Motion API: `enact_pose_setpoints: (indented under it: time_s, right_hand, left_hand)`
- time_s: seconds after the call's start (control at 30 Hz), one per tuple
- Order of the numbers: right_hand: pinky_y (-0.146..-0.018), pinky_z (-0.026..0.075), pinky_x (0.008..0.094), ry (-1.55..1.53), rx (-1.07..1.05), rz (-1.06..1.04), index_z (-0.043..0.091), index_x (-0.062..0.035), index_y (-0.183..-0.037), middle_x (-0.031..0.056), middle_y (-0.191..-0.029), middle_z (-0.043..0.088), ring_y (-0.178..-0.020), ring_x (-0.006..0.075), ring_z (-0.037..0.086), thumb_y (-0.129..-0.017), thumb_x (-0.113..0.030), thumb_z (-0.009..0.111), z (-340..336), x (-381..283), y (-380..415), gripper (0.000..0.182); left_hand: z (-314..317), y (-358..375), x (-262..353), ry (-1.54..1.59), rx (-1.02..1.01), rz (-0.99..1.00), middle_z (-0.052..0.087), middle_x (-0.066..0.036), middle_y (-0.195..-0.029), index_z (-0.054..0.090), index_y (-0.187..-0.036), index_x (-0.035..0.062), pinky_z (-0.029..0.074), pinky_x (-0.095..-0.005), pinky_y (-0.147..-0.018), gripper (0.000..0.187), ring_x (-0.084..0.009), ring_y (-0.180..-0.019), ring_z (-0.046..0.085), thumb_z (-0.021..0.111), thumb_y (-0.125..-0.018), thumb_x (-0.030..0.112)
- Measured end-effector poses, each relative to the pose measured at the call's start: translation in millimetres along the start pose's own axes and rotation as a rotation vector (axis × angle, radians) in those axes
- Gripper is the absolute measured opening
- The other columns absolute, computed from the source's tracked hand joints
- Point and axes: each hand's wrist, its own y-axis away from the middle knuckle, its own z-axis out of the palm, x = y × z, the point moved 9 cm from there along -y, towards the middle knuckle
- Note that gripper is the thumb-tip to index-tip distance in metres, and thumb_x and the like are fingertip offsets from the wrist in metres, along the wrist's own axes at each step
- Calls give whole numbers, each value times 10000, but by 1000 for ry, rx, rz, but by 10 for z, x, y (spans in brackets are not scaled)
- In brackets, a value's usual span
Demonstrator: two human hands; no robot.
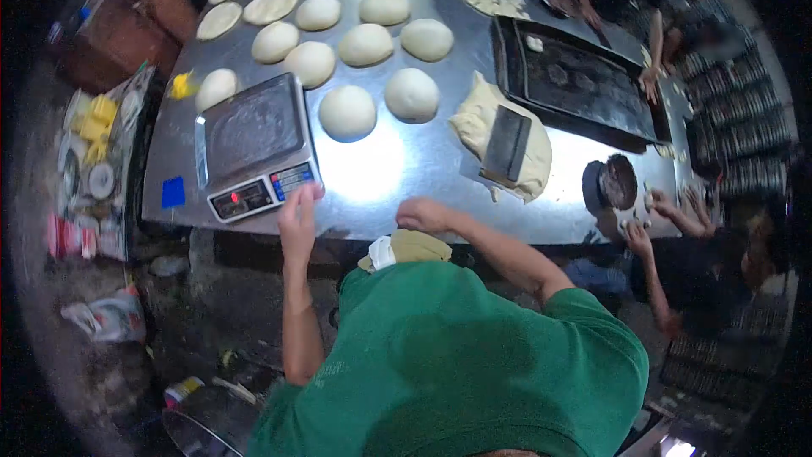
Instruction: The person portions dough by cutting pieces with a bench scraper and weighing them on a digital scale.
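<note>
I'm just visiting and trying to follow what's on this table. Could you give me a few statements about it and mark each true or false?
1. The left hand is at the front corner of the weighing scale. True.
2. A piece of dough sits on the scale's platform. False: the platform is bare.
3. A dark scraper lies on the large dough lump. True.
4. All the dough balls are stacked on the dark baking tray. False: they lie on the metal table.
5. The right hand rests at the table's near edge. True.
</note>
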Motion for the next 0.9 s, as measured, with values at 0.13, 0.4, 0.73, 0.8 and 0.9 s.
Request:
enact_pose_setpoints:
  time_s: [0.13, 0.4, 0.73, 0.8, 0.9]
  right_hand:
    - [-801, 523, 415, -298, 518, 497, 692, -33, -1043, 140, -956, 706, -876, 290, 669, -979, -247, 595, -375, 615, 1007, 244]
    - [-732, 509, 345, 34, 1439, 675, 612, -10, -1037, 114, -888, 668, -793, 209, 644, -952, -170, 655, -1876, 1412, 2696, 186]
    - [-913, 486, 480, 130, 1128, 1145, 532, -10, -1087, 227, -1121, 625, -1058, 396, 611, -743, -404, 844, -1936, 1983, 2469, 609]
    - [-938, 473, 494, 66, 1117, 1181, 516, -18, -1119, 229, -1156, 609, -1102, 411, 592, -734, -361, 849, -1995, 1851, 2446, 614]
    - [-936, 462, 498, -62, 1306, 806, 512, -24, -1144, 231, -1129, 580, -1081, 405, 581, -759, -158, 748, -2090, 1305, 2103, 471]
  left_hand:
    - [-105, 756, -846, 99, 135, -296, 698, -89, -1042, 661, -1144, -43, 520, -307, -865, 322, -154, -949, 663, 489, -1076, 221]
    - [726, 525, -519, 101, -51, -238, 692, -121, -1092, 633, -1191, -45, 509, -329, -922, 351, -185, -1024, 657, 462, -1081, 241]
    - [1941, 652, 294, -84, -504, -61, 704, -141, -1102, 655, -1189, -8, 507, -346, -932, 294, -217, -1050, 667, 507, -1053, 206]
    - [2053, 789, 185, -133, -569, -52, 704, -141, -1105, 652, -1199, -7, 506, -346, -930, 294, -222, -1050, 668, 514, -1048, 205]
    - [2212, 840, 5, -149, -634, -68, 701, -126, -1125, 645, -1227, -2, 501, -333, -936, 302, -200, -1061, 657, 526, -1051, 213]
